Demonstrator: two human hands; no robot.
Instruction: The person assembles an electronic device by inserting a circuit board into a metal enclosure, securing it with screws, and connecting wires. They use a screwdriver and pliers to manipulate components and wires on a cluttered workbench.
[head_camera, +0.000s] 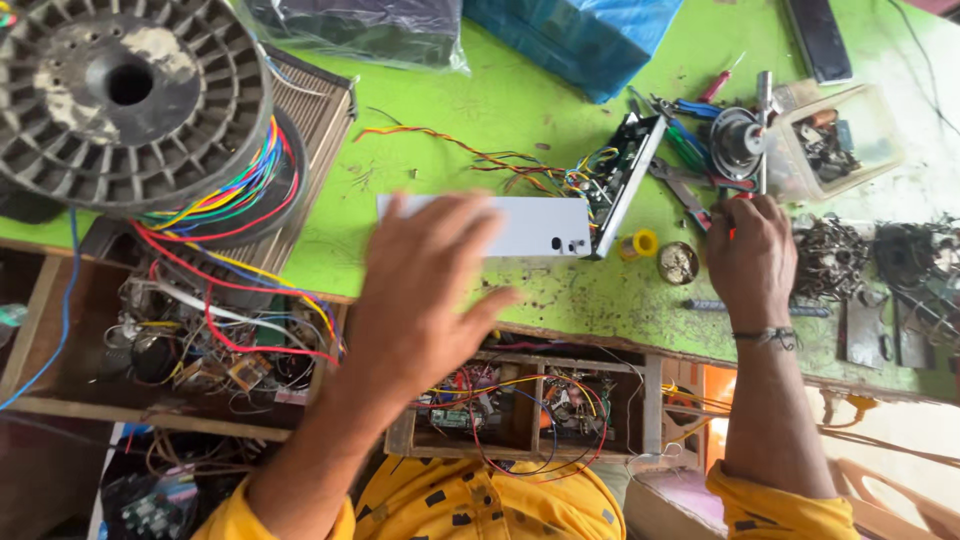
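Note:
My left hand (420, 290) is blurred and spread flat with fingers apart, hovering over the near left part of a white rectangular metal case (530, 225) lying on the green workbench (520, 110). The case's right end is open, showing a circuit board and coloured wires (615, 175). My right hand (750, 255) rests at the bench's right, closed on a thin red-tipped tool (731, 232) whose handle is hidden in the fist. It sits just below a round metal part (738, 140).
A large grey wire spool (125, 95) stands on coiled coloured wires at far left. Pliers, screwdrivers (690, 150), a solder roll (640, 243), a round tin (678, 262) and a clear parts box (835, 140) crowd the right. Open drawers of wiring (520, 400) sit below the bench edge.

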